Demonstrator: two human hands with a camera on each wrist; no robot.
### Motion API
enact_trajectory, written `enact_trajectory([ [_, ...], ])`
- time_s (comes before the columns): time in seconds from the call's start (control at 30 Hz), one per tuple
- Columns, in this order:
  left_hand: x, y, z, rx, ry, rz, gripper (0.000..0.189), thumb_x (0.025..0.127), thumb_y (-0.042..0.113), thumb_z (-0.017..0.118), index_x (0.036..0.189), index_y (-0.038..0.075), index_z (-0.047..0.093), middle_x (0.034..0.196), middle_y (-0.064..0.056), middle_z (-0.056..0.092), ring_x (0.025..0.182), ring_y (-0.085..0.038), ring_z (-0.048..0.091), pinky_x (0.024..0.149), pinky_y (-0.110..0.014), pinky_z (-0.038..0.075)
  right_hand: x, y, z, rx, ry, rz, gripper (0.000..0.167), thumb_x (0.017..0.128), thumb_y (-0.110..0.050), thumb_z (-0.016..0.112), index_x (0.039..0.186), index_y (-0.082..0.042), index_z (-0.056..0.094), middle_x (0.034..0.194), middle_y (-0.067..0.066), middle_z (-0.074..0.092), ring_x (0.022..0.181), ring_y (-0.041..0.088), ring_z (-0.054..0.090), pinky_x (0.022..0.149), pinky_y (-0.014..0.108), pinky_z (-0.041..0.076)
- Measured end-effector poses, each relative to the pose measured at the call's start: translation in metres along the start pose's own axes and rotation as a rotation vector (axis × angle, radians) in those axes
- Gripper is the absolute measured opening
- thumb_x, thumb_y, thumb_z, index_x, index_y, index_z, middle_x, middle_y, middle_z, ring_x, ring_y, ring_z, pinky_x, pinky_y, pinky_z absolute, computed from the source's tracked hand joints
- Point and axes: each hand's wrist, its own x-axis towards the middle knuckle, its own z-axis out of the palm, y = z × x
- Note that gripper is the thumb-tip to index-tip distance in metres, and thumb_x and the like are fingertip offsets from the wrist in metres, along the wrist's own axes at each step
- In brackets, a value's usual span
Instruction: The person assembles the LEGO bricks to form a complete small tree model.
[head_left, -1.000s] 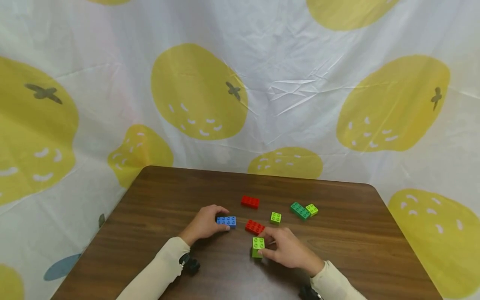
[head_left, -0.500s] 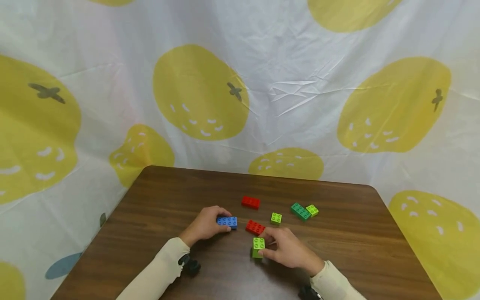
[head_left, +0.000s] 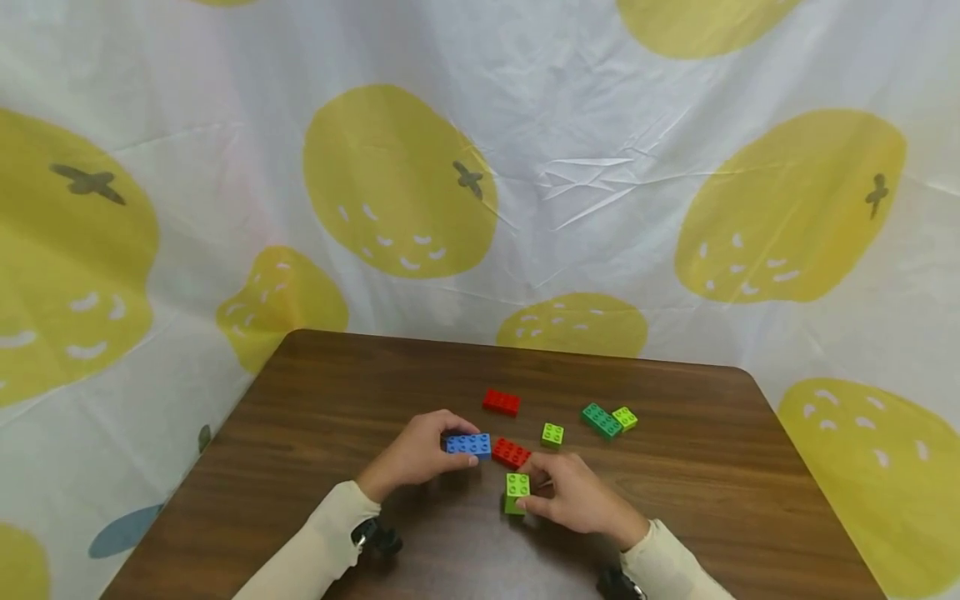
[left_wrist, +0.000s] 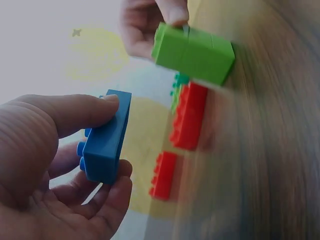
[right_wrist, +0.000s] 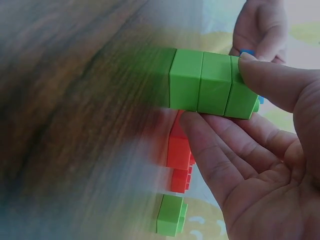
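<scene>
Between thumb and fingers, my left hand point(head_left: 416, 452) pinches a blue eight-stud toy brick point(head_left: 468, 447). In the left wrist view the blue brick point(left_wrist: 107, 142) is held up off the table, studs facing away from it. My right hand point(head_left: 576, 497) grips an upright stack of light green bricks point(head_left: 517, 495) standing at the front. The right wrist view shows three blocks in that light green stack point(right_wrist: 200, 82), the thumb on the top one and fingers along the side. Just behind the stack lies a red brick point(head_left: 512, 452), close to the blue brick's right end.
Farther back on the brown wooden table point(head_left: 360, 375) lies another red brick point(head_left: 501, 402). A small light green brick point(head_left: 552, 435) sits right of it. Further right, a dark green brick point(head_left: 602, 421) touches another small light green brick point(head_left: 625, 418). A fruit-patterned curtain point(head_left: 570, 242) hangs behind the table.
My left hand has carried the blue brick to the right and up, nearer the stack. My right hand and the light green stack stay where they were.
</scene>
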Motion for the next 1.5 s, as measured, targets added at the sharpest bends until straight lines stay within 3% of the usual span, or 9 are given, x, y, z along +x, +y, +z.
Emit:
enact_trajectory([
  [0.3,-0.003,0.022,0.012,-0.084,-0.073,0.047,0.038,0.090,0.030,0.086,0.124,0.017,0.076,0.114,0.000,0.075,0.093,-0.013,0.063,0.080,-0.025,0.054,0.000,0.001,-0.002,0.018,-0.010,-0.005,0.021,0.091,-0.027,0.085,0.103,-0.019,0.071,0.096,-0.007,0.079,0.088,0.002,0.073,0.080,0.032,0.062],
  [0.63,-0.008,0.028,0.026,-0.112,-0.104,0.109,0.036,0.089,0.030,0.088,0.120,0.017,0.078,0.116,0.002,0.077,0.094,-0.005,0.063,0.082,-0.023,0.054,0.000,0.000,-0.001,0.008,-0.009,0.016,0.023,0.090,-0.031,0.086,0.102,-0.019,0.070,0.094,-0.009,0.078,0.084,0.001,0.071,0.075,0.029,0.060],
  [0.97,-0.009,0.026,0.037,-0.056,-0.082,0.096,0.034,0.087,0.028,0.089,0.117,0.016,0.079,0.113,0.001,0.076,0.090,-0.001,0.060,0.078,-0.020,0.052,0.001,0.002,0.000,0.011,-0.014,0.022,0.024,0.090,-0.031,0.086,0.103,-0.018,0.071,0.092,-0.009,0.077,0.083,0.000,0.069,0.073,0.024,0.058],
  [1.33,-0.009,0.024,0.035,-0.038,-0.068,0.152,0.034,0.087,0.025,0.089,0.117,0.012,0.081,0.107,-0.002,0.077,0.086,-0.001,0.058,0.075,-0.019,0.052,0.001,0.002,-0.001,0.009,-0.014,0.014,0.023,0.090,-0.031,0.086,0.101,-0.018,0.071,0.091,-0.009,0.077,0.082,0.000,0.069,0.072,0.023,0.058],
  [1.5,-0.008,0.024,0.037,0.035,-0.065,0.181,0.034,0.087,0.028,0.089,0.117,0.014,0.081,0.105,0.001,0.076,0.084,0.000,0.057,0.073,-0.018,0.050,0.001,0.001,-0.002,0.005,-0.014,0.017,0.022,0.090,-0.031,0.086,0.100,-0.018,0.071,0.090,-0.010,0.076,0.080,-0.001,0.068,0.071,0.023,0.057],
])
